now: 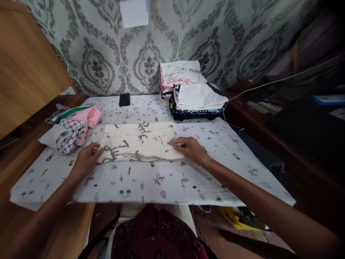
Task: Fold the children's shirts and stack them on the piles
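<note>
A cream cloth with dark printed marks (pixel 138 142) lies folded into a long flat strip in the middle of the patterned white table cover (pixel 172 180). My left hand (pixel 86 157) rests at the strip's left end with its fingers curled on the near corner. At the right end, my right hand (pixel 188 148) has its fingers pinched on the edge of the cloth. Both forearms reach in from the near side.
A loose heap of pink, green-trimmed and patterned clothes (pixel 70 130) sits at the left. Two stacks of folded clothes (pixel 192 97) stand at the back right by the wallpapered wall. A small black object (pixel 124 99) lies at the back. A wooden cupboard (pixel 24 64) stands left; dark shelving sits right.
</note>
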Tool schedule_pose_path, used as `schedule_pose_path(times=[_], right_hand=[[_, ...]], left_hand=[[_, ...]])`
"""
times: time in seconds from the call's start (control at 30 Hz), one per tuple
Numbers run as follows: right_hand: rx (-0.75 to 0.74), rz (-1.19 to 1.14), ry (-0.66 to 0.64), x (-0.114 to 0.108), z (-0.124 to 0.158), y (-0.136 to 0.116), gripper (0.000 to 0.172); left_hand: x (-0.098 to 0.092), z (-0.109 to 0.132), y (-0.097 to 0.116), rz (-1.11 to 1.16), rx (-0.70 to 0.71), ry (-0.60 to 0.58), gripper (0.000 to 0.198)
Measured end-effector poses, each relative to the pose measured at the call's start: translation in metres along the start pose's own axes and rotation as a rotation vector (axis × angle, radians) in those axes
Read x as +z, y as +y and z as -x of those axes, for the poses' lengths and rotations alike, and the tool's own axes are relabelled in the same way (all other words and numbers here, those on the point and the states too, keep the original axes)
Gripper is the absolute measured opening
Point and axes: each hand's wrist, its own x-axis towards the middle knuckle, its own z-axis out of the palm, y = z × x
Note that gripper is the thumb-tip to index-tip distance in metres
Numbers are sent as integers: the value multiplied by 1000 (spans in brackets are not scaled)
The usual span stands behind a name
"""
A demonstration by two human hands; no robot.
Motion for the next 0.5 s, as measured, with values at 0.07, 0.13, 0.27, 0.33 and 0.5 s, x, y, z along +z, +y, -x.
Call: schedule_pose_path(times=[0.07, 0.13, 0.27, 0.33, 0.5], right_hand=[[-165, 65, 103, 2, 1, 4, 22], [-237, 144, 146, 3, 3, 9, 26], [-170, 222, 95, 3, 4, 16, 31], [-110, 208, 61, 1, 4, 16, 30], [6, 6, 109, 2, -13, 12, 26]], left_hand=[[2, 3, -1, -27, 26, 56, 44], [3, 5, -3, -86, 55, 98, 39], [4, 0, -3, -232, 98, 97, 33], [3, -2, -3, -277, 111, 78, 33], [4, -5, -2, -330, 114, 84, 34]])
